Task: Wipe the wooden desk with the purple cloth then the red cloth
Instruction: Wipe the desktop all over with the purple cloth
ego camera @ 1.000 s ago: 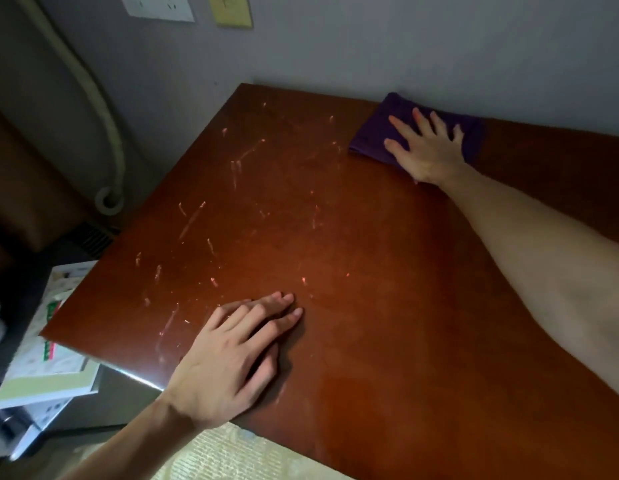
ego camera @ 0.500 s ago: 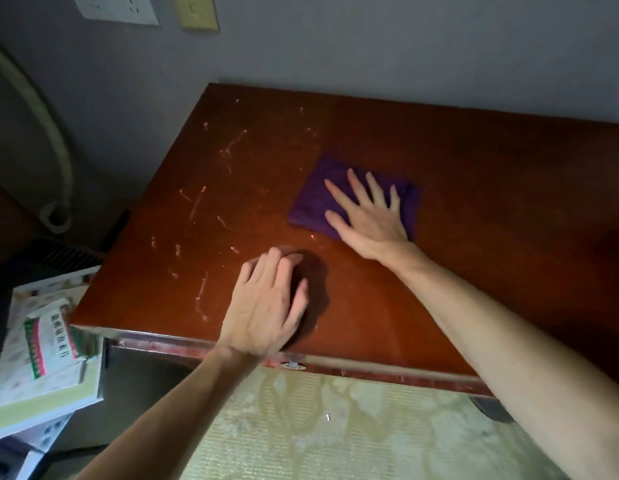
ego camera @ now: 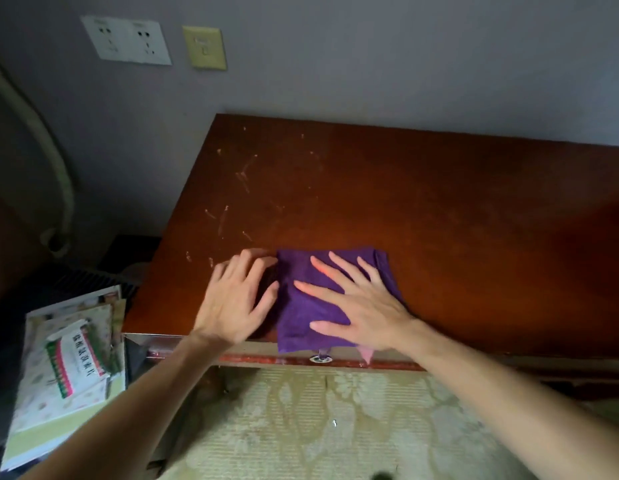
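The folded purple cloth (ego camera: 301,306) lies at the front edge of the dark reddish wooden desk (ego camera: 439,209), its lower corner hanging slightly over the edge. My right hand (ego camera: 360,306) presses flat on top of it with fingers spread. My left hand (ego camera: 237,299) rests flat on the desk just left of the cloth, fingertips touching its left edge. Pale scuff marks show on the desk's left half. No red cloth is in view.
The desk backs onto a grey wall with white sockets (ego camera: 126,39) and a yellowed switch (ego camera: 204,47). A pale pipe (ego camera: 55,161) runs down at left. Papers and a booklet (ego camera: 72,368) lie stacked low at left. Patterned fabric (ego camera: 318,424) lies below the desk front.
My right hand has dragged the purple cloth from the far back of the desk down to the front edge. My left hand stayed flat and now touches the cloth's left side.
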The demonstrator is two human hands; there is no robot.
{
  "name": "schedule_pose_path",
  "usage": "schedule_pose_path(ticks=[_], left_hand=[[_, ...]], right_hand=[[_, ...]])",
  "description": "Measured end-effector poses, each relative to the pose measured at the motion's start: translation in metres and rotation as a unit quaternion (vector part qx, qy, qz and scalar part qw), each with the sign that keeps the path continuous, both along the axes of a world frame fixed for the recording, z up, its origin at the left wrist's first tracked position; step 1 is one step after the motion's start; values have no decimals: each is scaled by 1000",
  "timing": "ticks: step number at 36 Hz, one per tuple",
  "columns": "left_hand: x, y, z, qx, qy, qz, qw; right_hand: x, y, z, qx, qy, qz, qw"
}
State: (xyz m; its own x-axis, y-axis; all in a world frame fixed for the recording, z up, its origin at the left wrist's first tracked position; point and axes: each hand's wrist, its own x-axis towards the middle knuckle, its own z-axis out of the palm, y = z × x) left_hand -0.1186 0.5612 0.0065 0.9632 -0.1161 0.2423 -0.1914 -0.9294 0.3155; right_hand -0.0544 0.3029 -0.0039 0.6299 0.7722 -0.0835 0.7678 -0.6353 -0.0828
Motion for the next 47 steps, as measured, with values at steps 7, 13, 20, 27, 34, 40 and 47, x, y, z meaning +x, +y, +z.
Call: schedule_pose_path(ticks=[7,13,20,27,34,40,47], left_hand=[[3,44,-11,73,59,-4,996],[6,45,-9,66,94,-23,993],[7,44,-5,44,122,-18,991],[9,43,-7,25,125,-12,992],[12,44,-9,23,101,-6,995],[11,45,-10,15,85,-20,996],[8,44,-8,8,82,-16,996]], right_hand=[[113,11,11,-28,7,117,993],[206,35,9,-30,-8,95,995],[297,62,9,-19,-8,74,997],[367,88,6,13,-4,27,1000],[390,103,5,40,8,-65,997],[366,115,1,39,3,-167,985],[277,120,2,22,13,-210,977]])
